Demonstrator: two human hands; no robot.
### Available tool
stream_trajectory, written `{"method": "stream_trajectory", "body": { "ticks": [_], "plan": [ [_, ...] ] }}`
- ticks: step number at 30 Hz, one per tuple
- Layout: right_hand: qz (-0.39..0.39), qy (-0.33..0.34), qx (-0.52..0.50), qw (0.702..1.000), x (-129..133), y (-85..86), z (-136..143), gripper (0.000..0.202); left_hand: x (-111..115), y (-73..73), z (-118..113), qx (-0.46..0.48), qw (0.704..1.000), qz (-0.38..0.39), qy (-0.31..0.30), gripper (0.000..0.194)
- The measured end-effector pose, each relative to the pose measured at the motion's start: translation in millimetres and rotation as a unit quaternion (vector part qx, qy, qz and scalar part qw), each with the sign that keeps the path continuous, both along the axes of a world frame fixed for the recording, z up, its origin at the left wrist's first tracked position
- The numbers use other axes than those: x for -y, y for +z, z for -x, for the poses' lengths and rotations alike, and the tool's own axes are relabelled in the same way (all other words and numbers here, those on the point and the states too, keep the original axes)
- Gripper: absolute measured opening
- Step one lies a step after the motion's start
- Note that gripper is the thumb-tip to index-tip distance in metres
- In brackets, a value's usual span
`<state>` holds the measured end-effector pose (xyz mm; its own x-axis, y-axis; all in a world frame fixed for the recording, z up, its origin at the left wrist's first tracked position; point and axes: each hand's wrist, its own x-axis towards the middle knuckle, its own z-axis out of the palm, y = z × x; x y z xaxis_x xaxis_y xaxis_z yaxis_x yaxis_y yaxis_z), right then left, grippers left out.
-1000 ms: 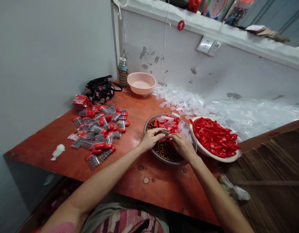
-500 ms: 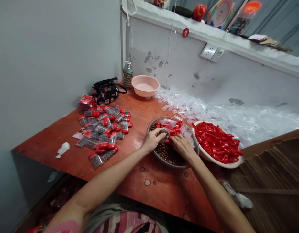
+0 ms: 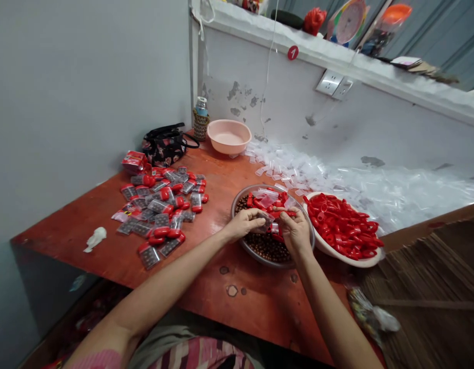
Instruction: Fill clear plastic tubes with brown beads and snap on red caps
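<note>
Holding a sleeve (image 3: 267, 220) in my left hand (image 3: 242, 224) and a cap (image 3: 285, 212) in my right hand (image 3: 297, 231) over the bowl (image 3: 275, 264), I have a tub (image 3: 364, 263) just right of it, packs (image 3: 159, 206) left, loose sleeves (image 3: 316, 166) behind; my grip partly covers both.

Hands (image 3: 240, 224) (image 3: 297, 233) close together, fingers (image 3: 256, 222) seemingly pinched, forearms (image 3: 191, 266) slanted inward.
</note>
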<state>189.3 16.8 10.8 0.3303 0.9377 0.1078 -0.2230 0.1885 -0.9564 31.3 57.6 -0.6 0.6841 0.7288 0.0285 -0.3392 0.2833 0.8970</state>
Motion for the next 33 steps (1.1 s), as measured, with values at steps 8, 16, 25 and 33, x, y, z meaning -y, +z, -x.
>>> {"method": "stream_trajectory", "body": {
  "ticks": [8,16,25,33],
  "plan": [
    [0.059,0.036,0.089,0.994,12,-4.1,-10,0.02,0,-6.6,-3,0.019,0.998,-0.003,0.056,0.038],
    [0.141,0.116,0.131,0.974,14,3.5,-11,0.029,2,-8.5,-1,-0.026,0.992,-0.108,0.059,0.03],
    [0.095,0.028,0.25,0.963,18,5.6,-16,0.041,5,-5.3,-1,-0.014,0.992,-0.108,0.055,0.031],
    [0.034,0.022,0.308,0.95,15,-5.3,-10,0.035,4,-8.4,1,0.008,0.994,-0.105,0.028,0.029]
  ]
}}
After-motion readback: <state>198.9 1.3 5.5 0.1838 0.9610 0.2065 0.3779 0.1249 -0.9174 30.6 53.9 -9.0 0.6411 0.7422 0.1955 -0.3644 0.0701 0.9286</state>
